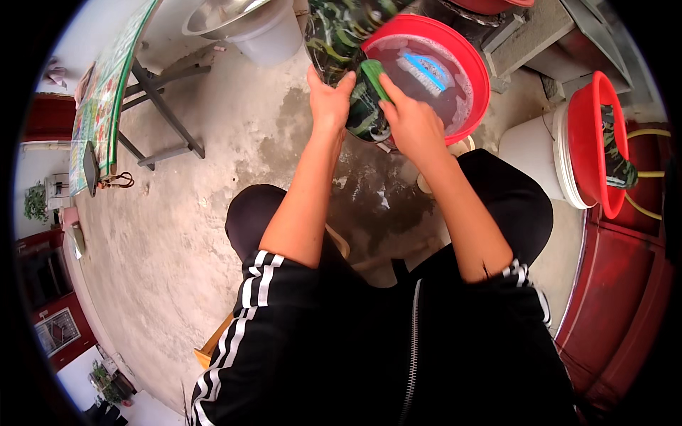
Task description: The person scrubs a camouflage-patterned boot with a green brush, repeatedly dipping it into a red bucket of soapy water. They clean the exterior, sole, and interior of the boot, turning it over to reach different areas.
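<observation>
My left hand (329,106) grips a wet, shiny camouflage-patterned item (335,40), held up at the left edge of a red plastic basin (479,101). Its upper end runs out past the top of the picture; whether it is a boot or a piece of cloth is unclear. In my right hand (415,125) is a green brush handle (374,72), pressed close against the item; its working side is hidden. Cloudy, sudsy water (389,58) fills the basin. A blue scrubbing brush with white bristles (423,73) lies in that water.
On the right, a second red basin (586,144) with another camouflage piece (618,154) stands on a white bucket (533,149). A steel bowl (213,24) tops a pale bucket (272,40). To the left is a folding table (106,106) bearing a phone (90,168). The concrete floor (378,207) is wet.
</observation>
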Demonstrator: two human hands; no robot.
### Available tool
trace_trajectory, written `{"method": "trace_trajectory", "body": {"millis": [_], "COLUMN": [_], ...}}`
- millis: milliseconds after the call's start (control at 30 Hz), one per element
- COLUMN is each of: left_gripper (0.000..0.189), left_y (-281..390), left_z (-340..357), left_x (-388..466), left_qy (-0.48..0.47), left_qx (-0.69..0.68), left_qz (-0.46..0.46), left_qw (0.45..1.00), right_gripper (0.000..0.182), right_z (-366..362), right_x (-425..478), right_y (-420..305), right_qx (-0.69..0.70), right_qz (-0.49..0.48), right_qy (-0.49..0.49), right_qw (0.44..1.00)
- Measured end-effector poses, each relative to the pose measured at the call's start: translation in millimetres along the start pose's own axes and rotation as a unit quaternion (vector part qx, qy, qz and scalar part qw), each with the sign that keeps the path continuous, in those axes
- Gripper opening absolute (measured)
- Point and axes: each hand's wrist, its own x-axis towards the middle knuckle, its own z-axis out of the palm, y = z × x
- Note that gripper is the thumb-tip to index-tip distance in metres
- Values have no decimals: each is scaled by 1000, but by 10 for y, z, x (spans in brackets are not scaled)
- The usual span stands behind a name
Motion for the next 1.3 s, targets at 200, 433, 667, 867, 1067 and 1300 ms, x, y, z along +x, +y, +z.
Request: {"method": "trace_trajectory", "body": {"millis": [200, 433, 667, 867, 1067, 1300], "left_gripper": [63, 78, 84, 78, 80, 77], "left_y": [45, -53, -78, -32, 23, -13], "left_z": [-36, -45, -52, -64, 65, -35], "left_x": [-61, 16, -4, -29, 4, -47], "left_qy": [-5, 15, 3, -8, -20, -1], "left_qx": [36, 11, -26, -5, 2, -18], "left_qz": [27, 21, 17, 49, 20, 21], "left_qw": [999, 1000, 1000, 999, 1000, 1000], "right_gripper": [42, 42, 43, 45, 44, 47], "right_z": [-111, -76, -63, -215, -79, -299], "right_x": [-188, 155, 94, -304, 390, -458], "right_y": [-99, -90, -31, 173, -29, 230], "right_qx": [-51, -80, -71, -65, -67, -64], "right_qz": [-18, 0, -15, -80, -6, -80], "right_qy": [-56, -18, -20, -11, -1, -64], "right_qw": [997, 997, 997, 995, 998, 993]}}
